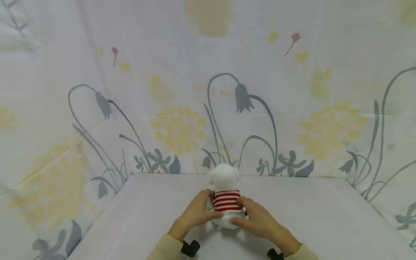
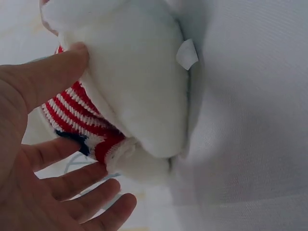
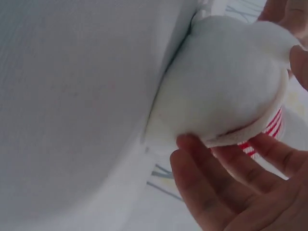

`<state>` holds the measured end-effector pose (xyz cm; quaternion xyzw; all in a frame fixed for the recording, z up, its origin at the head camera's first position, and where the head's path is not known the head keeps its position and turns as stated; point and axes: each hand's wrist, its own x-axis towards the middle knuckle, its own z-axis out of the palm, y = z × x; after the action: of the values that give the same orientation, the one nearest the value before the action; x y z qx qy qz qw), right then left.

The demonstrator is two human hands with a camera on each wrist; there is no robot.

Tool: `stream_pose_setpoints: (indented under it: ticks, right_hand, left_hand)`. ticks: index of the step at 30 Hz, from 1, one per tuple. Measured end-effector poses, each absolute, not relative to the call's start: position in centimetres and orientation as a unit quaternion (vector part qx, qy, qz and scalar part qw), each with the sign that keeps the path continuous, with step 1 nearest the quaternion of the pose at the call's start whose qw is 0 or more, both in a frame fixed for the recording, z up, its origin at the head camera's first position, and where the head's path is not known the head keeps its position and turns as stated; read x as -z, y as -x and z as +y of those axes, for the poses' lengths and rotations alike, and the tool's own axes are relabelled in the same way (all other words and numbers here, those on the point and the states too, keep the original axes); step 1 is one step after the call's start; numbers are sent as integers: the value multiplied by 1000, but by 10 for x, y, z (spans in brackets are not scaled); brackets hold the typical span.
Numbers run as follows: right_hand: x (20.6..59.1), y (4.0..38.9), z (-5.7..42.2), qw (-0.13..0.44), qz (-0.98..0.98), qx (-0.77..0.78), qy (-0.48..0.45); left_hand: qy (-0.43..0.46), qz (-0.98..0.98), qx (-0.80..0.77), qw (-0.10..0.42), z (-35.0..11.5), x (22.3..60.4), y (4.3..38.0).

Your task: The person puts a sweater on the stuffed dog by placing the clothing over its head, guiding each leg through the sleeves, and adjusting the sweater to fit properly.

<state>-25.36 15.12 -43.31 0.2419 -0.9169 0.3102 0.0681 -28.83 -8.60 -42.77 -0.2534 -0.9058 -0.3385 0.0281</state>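
Note:
A white plush animal point(image 1: 224, 177) in a red-and-white striped knitted sweater point(image 1: 226, 200) sits upright on the white surface, its back toward the head camera. My left hand point(image 1: 195, 215) holds its left side, thumb on the lower back by the sweater's hem and fingers round the flank. From the other side my right hand point(image 1: 260, 219) grips it, thumb at the round tail point(image 3: 274, 41), fingers against the body and sweater. A small white tag point(image 2: 186, 54) sticks out at the toy's base in the left wrist view. The toy's front is hidden in the head view.
The white cloth-covered surface point(image 1: 156, 202) spreads out around the toy. Behind it stands a pale fabric backdrop point(image 1: 195, 65) printed with grey bellflowers and yellow blossoms, continuing along both sides. Black wrist straps point(image 1: 190, 248) show near the sleeves.

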Motion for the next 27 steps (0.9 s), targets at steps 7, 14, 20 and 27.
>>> stream_pose_setpoints:
  ticks: [7,14,20,27]
  right_hand:
    - [433,254,141,82,-929,-299,-200]
    - [436,256,142,85,-931,-300,-189]
    - [431,259,150,58,-924,-325,-193]
    - [426,272,178,-10,-900,-353,-254]
  left_hand:
    - [253,-895,367,0,-86,426,290]
    - [245,-891,382,8,-79,432,292]
    - [239,-887,394,-11,-71,436,284]
    - [253,-893,372,-25,-67,431,270]
